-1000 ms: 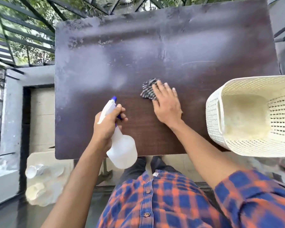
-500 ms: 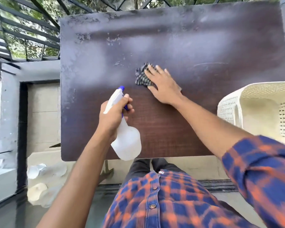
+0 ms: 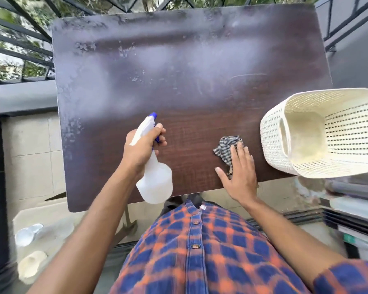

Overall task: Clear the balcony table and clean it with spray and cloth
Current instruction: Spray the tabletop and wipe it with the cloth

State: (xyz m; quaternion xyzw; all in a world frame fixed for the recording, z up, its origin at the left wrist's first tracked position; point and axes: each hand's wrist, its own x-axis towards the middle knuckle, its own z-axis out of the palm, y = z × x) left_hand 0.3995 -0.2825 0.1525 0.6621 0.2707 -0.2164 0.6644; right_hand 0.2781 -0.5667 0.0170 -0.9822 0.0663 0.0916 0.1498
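Here the left hand [image 3: 143,148] is wrapped around the neck of a white spray bottle [image 3: 154,179] with a blue nozzle, held over the table's near edge. The right hand [image 3: 239,174] lies flat with spread fingers, pressing a checked cloth [image 3: 226,146] onto the dark brown tabletop [image 3: 200,128] near its right corner. The far half of the table looks hazy and pale. A cream perforated plastic basket [image 3: 272,143] sits just right of the cloth.

Blue-orange checked button shirt [image 3: 200,247], rolled sleeve [image 3: 346,276], dark trousers [image 3: 174,203].
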